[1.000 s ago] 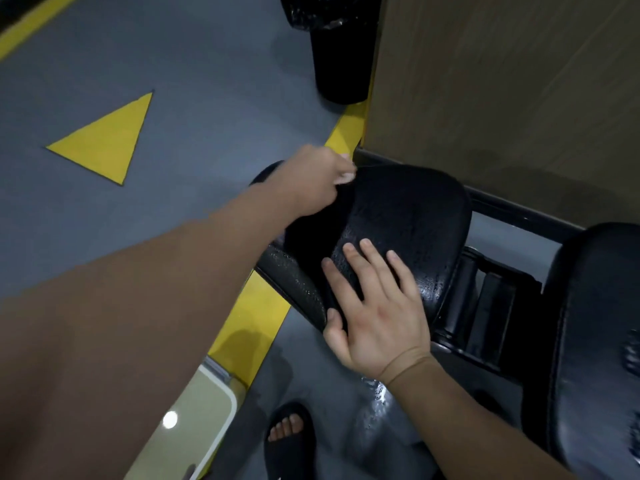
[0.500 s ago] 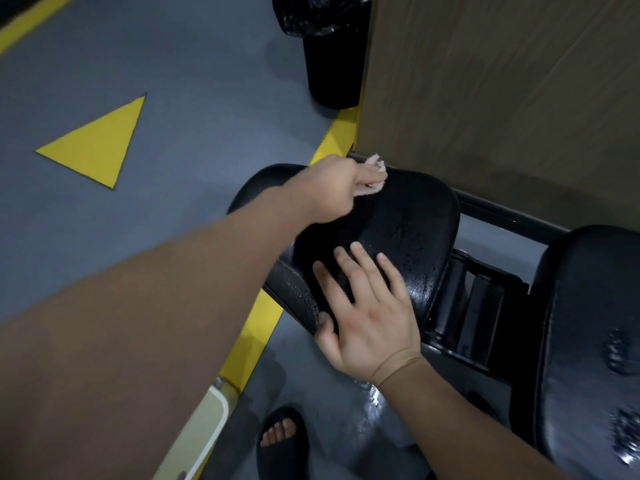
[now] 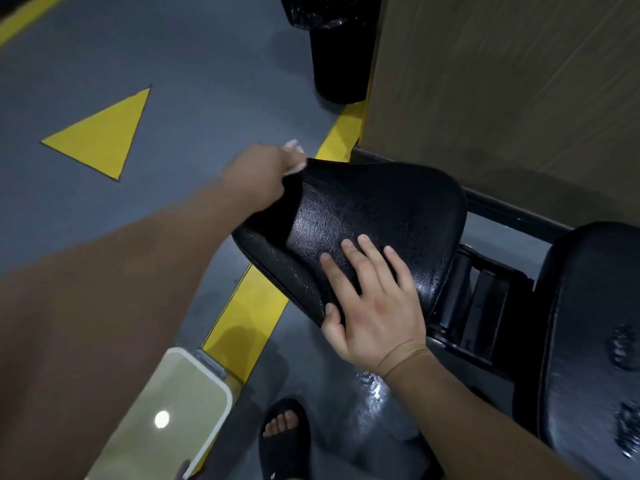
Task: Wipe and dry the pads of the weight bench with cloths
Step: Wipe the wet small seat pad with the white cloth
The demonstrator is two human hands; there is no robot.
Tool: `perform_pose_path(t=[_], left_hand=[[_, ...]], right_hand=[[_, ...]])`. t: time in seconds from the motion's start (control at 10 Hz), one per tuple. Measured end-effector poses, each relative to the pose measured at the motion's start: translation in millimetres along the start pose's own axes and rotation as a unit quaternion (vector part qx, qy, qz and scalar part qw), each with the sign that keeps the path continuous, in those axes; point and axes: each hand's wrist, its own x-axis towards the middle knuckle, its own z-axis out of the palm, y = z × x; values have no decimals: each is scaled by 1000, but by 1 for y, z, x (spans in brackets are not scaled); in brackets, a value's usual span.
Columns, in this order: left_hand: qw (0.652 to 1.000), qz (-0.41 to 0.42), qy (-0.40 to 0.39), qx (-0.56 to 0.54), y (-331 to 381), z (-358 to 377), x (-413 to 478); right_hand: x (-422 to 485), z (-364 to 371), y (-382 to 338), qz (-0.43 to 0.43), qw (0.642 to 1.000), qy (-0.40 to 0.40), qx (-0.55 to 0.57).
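- Wiping step under way on the seat pad [image 3: 374,209] of the weight bench, which sits low between the yellow floor line [image 3: 249,306] and the wood-panelled wall [image 3: 502,81].
- Left hand [image 3: 261,174] closed in a fist around a small pale cloth [image 3: 295,154], only a scrap of it showing past the knuckles, at the pad's far left corner.
- Right hand [image 3: 374,303] spread flat, fingers on the near part of the pad and thumb hooked over its near edge, bracing it.
- Pad surface glistening with fine droplets, so probably wet all over; second pad [image 3: 588,341] at the right also beaded with water, likely waiting for its turn.
- Best done in long, overlapping strokes from the far corner across the top, pressing the cloth flat rather than bunched, so more fabric meets the vinyl.
- Worth running the cloth down the rounded side edges and seam too, where water tends to gather.
- Bracing hand best shifted as the strokes approach, so the patch beneath it gets wiped as well.
- Cloth small and likely to soak fast; refolding or swapping advisable before drying.
- Pale lidded bin [image 3: 166,410] and sandalled foot [image 3: 282,434] close below; water on the floor nearby a possible slip risk.
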Motion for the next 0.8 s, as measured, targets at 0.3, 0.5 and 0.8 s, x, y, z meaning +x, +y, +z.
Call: perform_pose_path(t=[0.3, 0.5, 0.8], left_hand=[[991, 87, 30, -96, 4, 14, -15], [957, -218, 94, -169, -20, 19, -24], [922, -173, -13, -346, -16, -7, 24]], right_hand=[[1, 0, 0, -4, 1000, -2, -2], [1, 1, 1, -5, 1000, 0, -2], [2, 3, 3, -10, 1000, 2, 3]])
